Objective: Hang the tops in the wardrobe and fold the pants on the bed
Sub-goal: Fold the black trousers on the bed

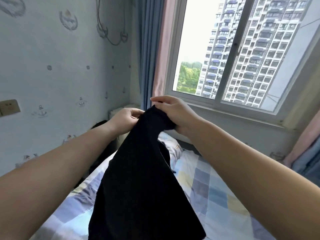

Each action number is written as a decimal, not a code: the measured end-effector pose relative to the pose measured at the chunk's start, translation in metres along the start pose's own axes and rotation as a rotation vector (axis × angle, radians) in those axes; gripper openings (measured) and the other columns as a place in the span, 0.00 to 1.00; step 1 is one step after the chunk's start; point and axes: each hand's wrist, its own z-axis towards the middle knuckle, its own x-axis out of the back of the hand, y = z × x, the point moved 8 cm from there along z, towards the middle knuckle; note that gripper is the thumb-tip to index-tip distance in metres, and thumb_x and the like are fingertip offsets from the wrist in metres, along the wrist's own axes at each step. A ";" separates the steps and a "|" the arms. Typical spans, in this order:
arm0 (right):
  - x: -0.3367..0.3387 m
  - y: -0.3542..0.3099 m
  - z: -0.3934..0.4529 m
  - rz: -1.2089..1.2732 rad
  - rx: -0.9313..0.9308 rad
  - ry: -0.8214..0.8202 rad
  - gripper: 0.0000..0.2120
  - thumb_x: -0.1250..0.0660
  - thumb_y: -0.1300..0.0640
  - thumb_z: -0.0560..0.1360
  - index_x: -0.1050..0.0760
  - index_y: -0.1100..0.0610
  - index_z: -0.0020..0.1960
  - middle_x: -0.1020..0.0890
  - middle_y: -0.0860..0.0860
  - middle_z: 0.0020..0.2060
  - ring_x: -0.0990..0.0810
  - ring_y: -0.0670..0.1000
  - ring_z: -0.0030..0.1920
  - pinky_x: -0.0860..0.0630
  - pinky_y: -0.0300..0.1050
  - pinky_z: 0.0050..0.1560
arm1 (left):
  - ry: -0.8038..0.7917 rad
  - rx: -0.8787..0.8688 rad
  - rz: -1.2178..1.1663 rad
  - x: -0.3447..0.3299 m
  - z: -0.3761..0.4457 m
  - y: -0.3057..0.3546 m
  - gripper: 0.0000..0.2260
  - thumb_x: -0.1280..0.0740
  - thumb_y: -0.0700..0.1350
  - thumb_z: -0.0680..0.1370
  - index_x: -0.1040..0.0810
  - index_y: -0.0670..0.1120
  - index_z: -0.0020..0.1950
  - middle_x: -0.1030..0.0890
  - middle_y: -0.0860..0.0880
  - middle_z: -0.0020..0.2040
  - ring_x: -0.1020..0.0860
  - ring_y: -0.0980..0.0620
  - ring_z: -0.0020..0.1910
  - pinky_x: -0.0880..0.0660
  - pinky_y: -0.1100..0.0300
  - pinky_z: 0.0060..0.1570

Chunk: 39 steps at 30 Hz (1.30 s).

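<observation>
Left hand (125, 118) curled, pinching top edge of black garment (142, 179) between thumb and fingers. Right hand (173, 113) gripping same edge just beside it, fingers closed around bunched cloth. Garment held up at arm's length, hanging down from both hands, spreading wider toward bottom, above checked bed (207, 196). Top or pants: cannot tell. Window (233, 54) and blue curtain (147, 49) behind.

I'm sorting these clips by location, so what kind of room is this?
Most likely a bedroom in a high-rise flat: a bed with a pastel checked cover, blue and pink curtains beside a sliding window facing tower blocks, and anchor-patterned wallpaper.
</observation>
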 end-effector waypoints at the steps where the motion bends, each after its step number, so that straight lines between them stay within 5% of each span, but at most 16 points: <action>1: -0.002 -0.004 0.003 0.093 -0.005 0.041 0.08 0.37 0.63 0.78 0.20 0.56 0.52 0.19 0.54 0.40 0.22 0.48 0.33 0.24 0.38 0.29 | 0.032 0.004 -0.045 0.003 -0.001 0.001 0.08 0.34 0.38 0.78 0.19 0.43 0.55 0.17 0.49 0.44 0.20 0.60 0.37 0.23 0.68 0.39; 3: 0.001 -0.008 0.010 0.258 -0.025 0.122 0.10 0.39 0.66 0.78 0.20 0.57 0.45 0.20 0.54 0.38 0.21 0.48 0.33 0.23 0.37 0.29 | 0.097 0.024 -0.133 0.015 -0.007 0.001 0.07 0.35 0.43 0.80 0.19 0.47 0.55 0.17 0.52 0.44 0.20 0.60 0.39 0.23 0.67 0.38; 7: 0.005 -0.015 0.022 0.533 -0.031 0.225 0.15 0.43 0.68 0.78 0.19 0.56 0.46 0.19 0.57 0.46 0.18 0.55 0.46 0.18 0.50 0.47 | 0.174 0.014 -0.190 0.038 -0.025 -0.002 0.10 0.36 0.53 0.79 0.21 0.51 0.57 0.17 0.54 0.50 0.19 0.60 0.47 0.22 0.66 0.45; 10: -0.003 -0.025 0.033 0.704 0.007 0.257 0.15 0.46 0.68 0.77 0.20 0.58 0.49 0.22 0.60 0.54 0.21 0.60 0.53 0.18 0.52 0.44 | 0.303 -0.093 -0.131 0.045 -0.037 0.008 0.08 0.34 0.52 0.78 0.24 0.56 0.56 0.20 0.59 0.52 0.22 0.67 0.50 0.27 0.72 0.48; 14: -0.015 -0.042 0.044 0.770 0.077 0.266 0.20 0.47 0.72 0.75 0.21 0.58 0.55 0.26 0.60 0.59 0.24 0.60 0.55 0.18 0.47 0.39 | 0.403 -0.486 0.267 0.033 -0.060 0.052 0.16 0.35 0.53 0.77 0.26 0.54 0.64 0.24 0.60 0.53 0.28 0.68 0.55 0.34 0.77 0.55; 17: -0.019 -0.059 0.049 0.654 0.172 0.257 0.22 0.47 0.73 0.74 0.23 0.57 0.59 0.26 0.54 0.55 0.24 0.54 0.52 0.18 0.45 0.43 | 0.169 -0.685 0.664 -0.008 -0.067 0.071 0.21 0.42 0.60 0.77 0.31 0.57 0.69 0.29 0.60 0.41 0.28 0.61 0.41 0.31 0.69 0.41; 20: -0.015 -0.074 0.051 0.500 0.259 0.293 0.23 0.47 0.72 0.75 0.26 0.57 0.64 0.27 0.47 0.51 0.24 0.48 0.50 0.18 0.42 0.46 | -0.070 -0.598 0.923 -0.039 -0.063 0.049 0.22 0.48 0.63 0.79 0.37 0.62 0.73 0.25 0.56 0.39 0.23 0.53 0.41 0.31 0.60 0.36; 22: -0.006 -0.079 0.052 0.386 0.299 0.354 0.23 0.46 0.72 0.75 0.28 0.57 0.67 0.25 0.43 0.47 0.19 0.44 0.44 0.19 0.38 0.46 | -0.129 -0.528 0.984 -0.043 -0.063 0.031 0.20 0.51 0.64 0.79 0.30 0.60 0.66 0.19 0.53 0.42 0.21 0.50 0.42 0.30 0.58 0.38; 24: 0.008 -0.082 0.053 0.267 0.338 0.431 0.24 0.45 0.71 0.75 0.28 0.56 0.68 0.23 0.42 0.48 0.18 0.39 0.41 0.21 0.35 0.45 | -0.165 -0.374 1.001 -0.034 -0.059 0.011 0.23 0.53 0.67 0.77 0.26 0.55 0.55 0.23 0.52 0.34 0.25 0.52 0.34 0.30 0.56 0.37; 28: 0.041 -0.081 0.055 0.078 0.373 0.577 0.26 0.45 0.71 0.73 0.27 0.55 0.67 0.20 0.48 0.57 0.21 0.45 0.57 0.23 0.42 0.59 | -0.126 -0.073 1.024 0.007 -0.047 -0.044 0.21 0.43 0.66 0.76 0.26 0.52 0.56 0.23 0.54 0.39 0.22 0.50 0.42 0.29 0.58 0.41; 33: 0.072 -0.076 0.057 0.020 0.370 0.685 0.25 0.45 0.71 0.73 0.24 0.53 0.63 0.19 0.47 0.55 0.21 0.45 0.56 0.24 0.43 0.60 | -0.159 0.198 0.991 0.043 -0.051 -0.125 0.18 0.37 0.63 0.75 0.18 0.51 0.46 0.18 0.52 0.43 0.20 0.52 0.44 0.29 0.62 0.38; 35: 0.083 -0.075 0.055 -0.018 0.377 0.729 0.23 0.44 0.70 0.73 0.23 0.51 0.61 0.20 0.45 0.54 0.21 0.44 0.55 0.25 0.42 0.60 | -0.159 0.194 0.930 0.049 -0.058 -0.146 0.17 0.34 0.62 0.73 0.18 0.53 0.53 0.18 0.54 0.49 0.20 0.56 0.44 0.30 0.64 0.37; 39: 0.099 -0.069 0.050 -0.090 0.393 0.765 0.18 0.39 0.64 0.73 0.21 0.48 0.56 0.19 0.43 0.51 0.21 0.41 0.51 0.26 0.35 0.57 | -0.107 0.203 0.907 0.053 -0.070 -0.165 0.38 0.26 0.65 0.63 0.32 0.52 0.69 0.29 0.54 0.61 0.24 0.56 0.57 0.30 0.64 0.45</action>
